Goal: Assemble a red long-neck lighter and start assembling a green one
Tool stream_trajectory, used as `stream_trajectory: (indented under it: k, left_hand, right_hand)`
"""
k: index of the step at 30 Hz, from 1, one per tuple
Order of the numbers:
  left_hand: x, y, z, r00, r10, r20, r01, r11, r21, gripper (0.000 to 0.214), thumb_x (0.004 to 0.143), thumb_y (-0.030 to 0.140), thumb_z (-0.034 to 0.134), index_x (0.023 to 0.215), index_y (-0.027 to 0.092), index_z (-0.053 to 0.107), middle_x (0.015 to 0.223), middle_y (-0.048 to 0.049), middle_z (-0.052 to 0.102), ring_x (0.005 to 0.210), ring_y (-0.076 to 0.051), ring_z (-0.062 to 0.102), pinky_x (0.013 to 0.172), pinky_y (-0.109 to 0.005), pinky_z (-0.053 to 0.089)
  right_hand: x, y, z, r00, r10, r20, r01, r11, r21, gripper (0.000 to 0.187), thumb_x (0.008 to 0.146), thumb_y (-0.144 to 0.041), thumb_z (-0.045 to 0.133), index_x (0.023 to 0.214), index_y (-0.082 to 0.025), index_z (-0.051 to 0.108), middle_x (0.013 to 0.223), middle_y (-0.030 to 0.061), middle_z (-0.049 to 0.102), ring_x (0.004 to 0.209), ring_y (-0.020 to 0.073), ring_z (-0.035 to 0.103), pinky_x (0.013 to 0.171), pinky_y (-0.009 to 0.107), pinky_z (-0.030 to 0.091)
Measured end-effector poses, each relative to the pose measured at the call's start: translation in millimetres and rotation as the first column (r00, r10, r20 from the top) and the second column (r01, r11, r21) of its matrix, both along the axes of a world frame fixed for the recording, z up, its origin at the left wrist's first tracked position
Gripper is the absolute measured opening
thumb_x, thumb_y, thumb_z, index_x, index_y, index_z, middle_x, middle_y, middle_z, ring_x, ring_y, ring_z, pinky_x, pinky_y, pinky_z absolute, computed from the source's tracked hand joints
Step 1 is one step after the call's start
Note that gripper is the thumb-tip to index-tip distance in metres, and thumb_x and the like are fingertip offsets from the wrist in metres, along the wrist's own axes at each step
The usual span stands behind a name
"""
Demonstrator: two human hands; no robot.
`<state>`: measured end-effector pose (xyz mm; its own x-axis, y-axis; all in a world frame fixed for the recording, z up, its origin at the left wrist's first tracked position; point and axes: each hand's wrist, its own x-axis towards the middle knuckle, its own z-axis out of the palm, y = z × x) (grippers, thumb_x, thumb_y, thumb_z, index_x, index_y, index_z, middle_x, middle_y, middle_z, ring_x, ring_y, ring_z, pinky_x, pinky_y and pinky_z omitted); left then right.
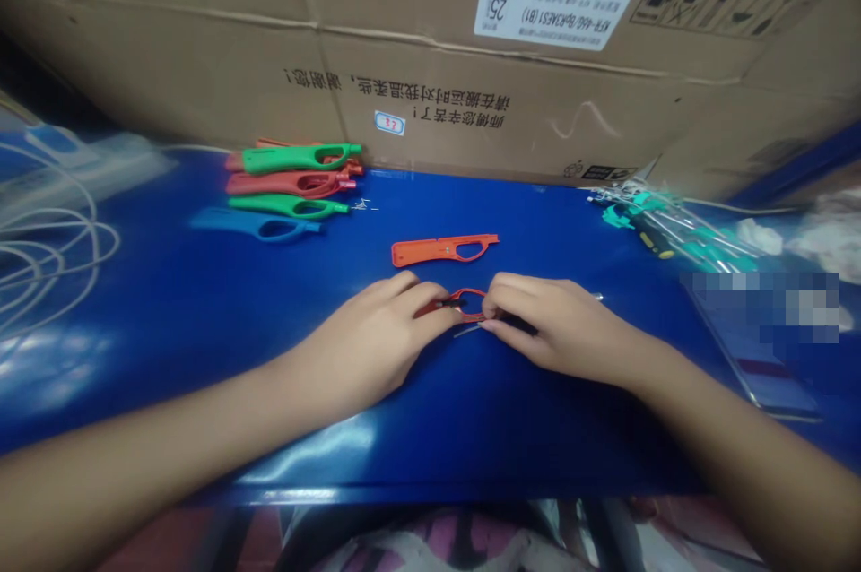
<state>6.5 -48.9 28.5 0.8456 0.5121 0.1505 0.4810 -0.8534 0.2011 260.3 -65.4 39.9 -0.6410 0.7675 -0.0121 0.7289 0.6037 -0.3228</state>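
Between my two hands, low over the blue table, is an orange lighter casing half (469,293) with a finger loop and something dark inside. My left hand (387,325) grips its handle end, fingers closed over it. At the loop end my right hand (548,316) pinches with thumb and fingers, partly hiding the casing. A thin pale tube or wire (466,332) shows beneath the right fingertips. Just beyond my hands a second orange casing half (430,251) lies with its hollow side up.
Green, red and blue lighter casings (289,184) are piled at the back left. White cable coils (60,240) lie far left. Metal rods with teal parts (700,227) and a screwdriver (652,240) are at right, near a phone (760,366). A cardboard box (221,61) walls the back.
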Motion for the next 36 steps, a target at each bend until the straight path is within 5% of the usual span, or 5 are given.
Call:
stream_trajectory:
  k: [8,14,20,23,36]
  left_hand:
    - [0,2,-1.3,0.999,-0.01,0.031,0.011,1.0,-0.012,0.041,0.097,0.01,0.048,0.134,0.022,0.06,0.125,-0.009,0.063,0.111,-0.026,0.056,0.094,-0.045,0.054]
    - [-1,4,-1.6,0.999,-0.021,0.028,0.022,0.999,-0.025,0.038,0.098,0.012,0.047,0.131,0.022,0.063,0.119,-0.0099,0.064,0.108,-0.027,0.057,0.091,-0.045,0.055]
    - [-3,6,-4.4,0.998,-0.042,0.04,0.041,0.999,0.016,0.04,0.098,0.011,0.046,0.133,0.023,0.061,0.123,-0.0091,0.065,0.109,-0.027,0.057,0.09,-0.045,0.056]
    - [-4,6,-6.2,0.997,-0.06,0.049,0.058,0.998,0.04,0.04,0.097,0.01,0.047,0.133,0.023,0.061,0.126,-0.0084,0.064,0.111,-0.027,0.058,0.091,-0.045,0.055]
    - [-5,8,-4.1,0.998,-0.061,0.016,0.06,0.997,0.05,0.039,0.098,0.013,0.047,0.133,0.024,0.061,0.129,-0.0074,0.064,0.112,-0.027,0.058,0.093,-0.045,0.055]
  right_hand:
    - [1,-2,-2.4,0.999,0.012,0.041,-0.013,1.0,0.028,0.01,0.099,-0.029,0.051,0.099,-0.022,0.058,0.099,0.0016,0.063,0.086,0.0155,0.06,0.069,0.028,0.04]
    - [12,13,-3.3,0.976,-0.11,-0.187,0.135,0.983,0.123,0.012,0.098,-0.03,0.052,0.095,-0.022,0.061,0.096,0.003,0.065,0.091,0.0171,0.06,0.08,0.029,0.046]
    - [78,50,-21.3,0.701,-0.712,-0.022,0.649,0.626,0.432,0.04,0.091,-0.032,0.052,0.123,-0.01,0.06,0.124,0.0211,0.059,0.118,0.04,0.052,0.096,0.052,0.044]
    - [104,58,-28.1,0.547,-0.827,0.13,0.722,0.545,0.426,0.052,0.093,-0.033,0.047,0.136,-0.003,0.052,0.14,0.0275,0.05,0.127,0.0453,0.046,0.098,0.058,0.043]
    - [110,61,-25.2,0.597,-0.794,0.114,0.73,0.597,0.332,0.031,0.087,-0.02,0.058,0.116,-0.013,0.067,0.115,0.0159,0.065,0.102,0.0262,0.066,0.096,0.038,0.051]
